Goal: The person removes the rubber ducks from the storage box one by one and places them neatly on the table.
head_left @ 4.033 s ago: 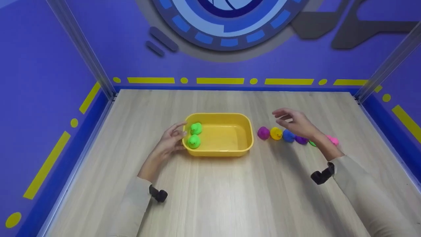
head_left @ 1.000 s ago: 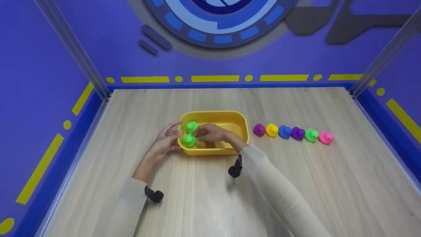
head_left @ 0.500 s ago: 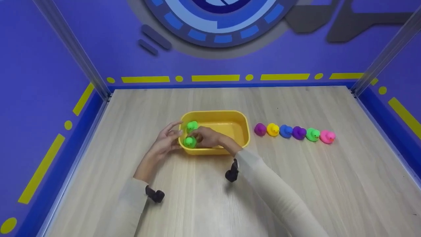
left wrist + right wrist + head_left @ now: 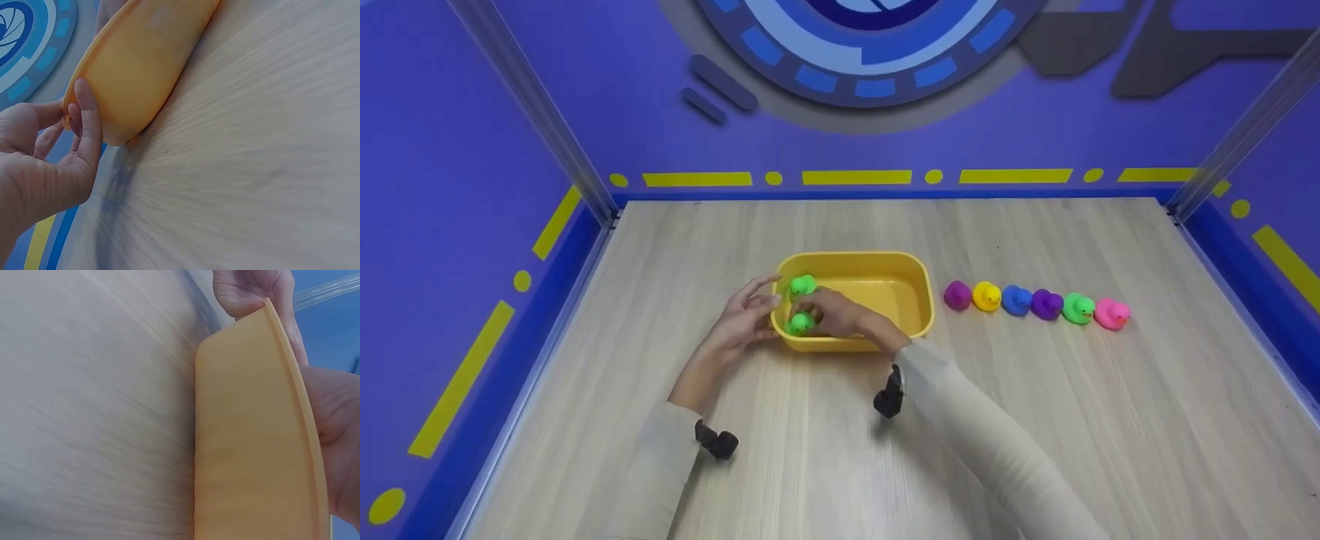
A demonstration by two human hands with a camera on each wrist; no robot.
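In the head view, a yellow plastic bin (image 4: 892, 259) stands on the table with two green rubber ducks at its left end. The far green duck (image 4: 802, 285) sits beside the nearer green duck (image 4: 801, 324). My right hand (image 4: 840, 311) reaches into the bin and pinches the nearer duck, partly covering it. My left hand (image 4: 742, 319) holds the bin's left end, thumb and fingers curved at the rim. The left wrist view shows the fingers (image 4: 89, 124) against the bin's outer wall. From the right wrist, the bin's side hides my right fingertips.
Right of the bin runs a row of rubber ducks: magenta (image 4: 958, 295), yellow (image 4: 986, 296), blue (image 4: 1017, 300), purple (image 4: 1047, 304), green (image 4: 1078, 308) and pink (image 4: 1112, 313). Blue panels (image 4: 840, 150) close off the table (image 4: 810, 435) at the back and sides.
My right hand has come from above the duck row into the bin, and its fingers have closed on the nearer green duck, which has turned slightly. My left hand has stayed at the bin's end.
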